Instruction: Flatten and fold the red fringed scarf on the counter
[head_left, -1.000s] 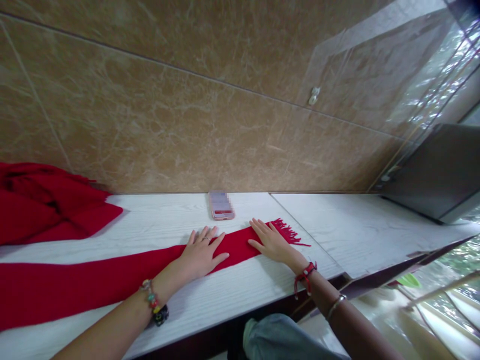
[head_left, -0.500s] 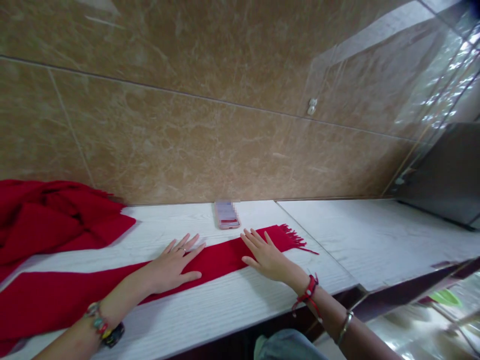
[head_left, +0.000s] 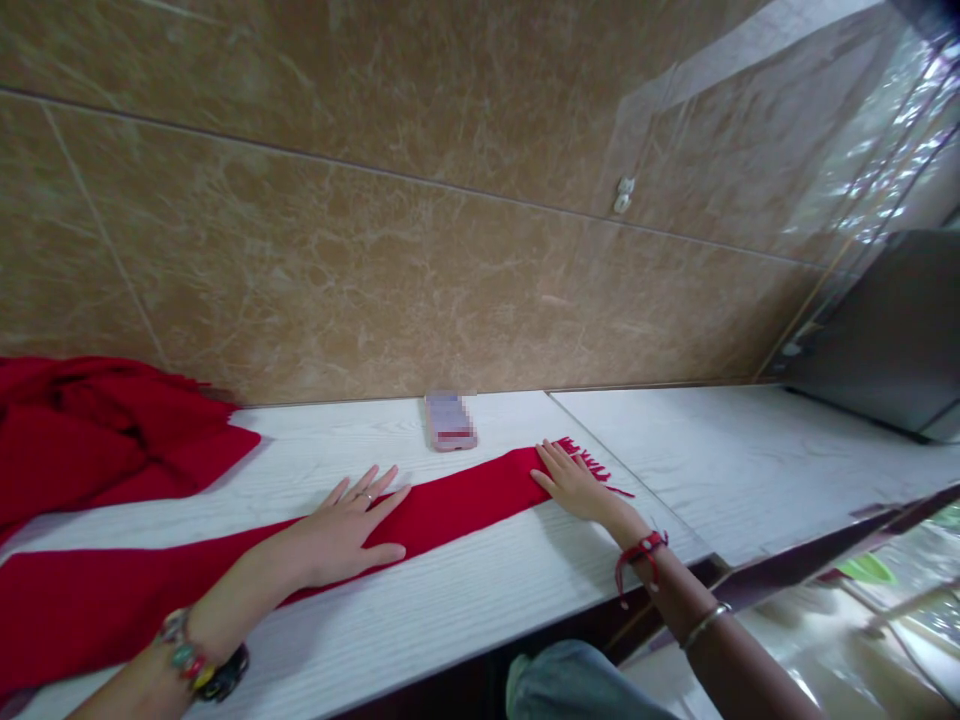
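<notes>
A long red scarf (head_left: 466, 502) lies flattened along the white wood-grain tabletop (head_left: 420, 620), its fringed end towards the right. My left hand (head_left: 349, 535) rests palm down across the middle stretch of it, fingers spread. Near the fringe, my right hand (head_left: 574, 485) is laid flat on the scarf's end, fingers stretched out and holding nothing. The scarf widens towards the left edge of the view, where part of it passes out of sight.
A heap of red fringed cloth (head_left: 112, 435) sits at the far left against the tiled wall (head_left: 360, 270). Behind the scarf, a phone (head_left: 450, 422) lies by the wall. A dark grey box-like object (head_left: 877, 335) stands at the far right. The table's front edge runs close below my hands.
My right hand has slid right along the scarf, from its middle part to near the fringed end. My left hand has stayed in place on the cloth. The view has shifted slightly.
</notes>
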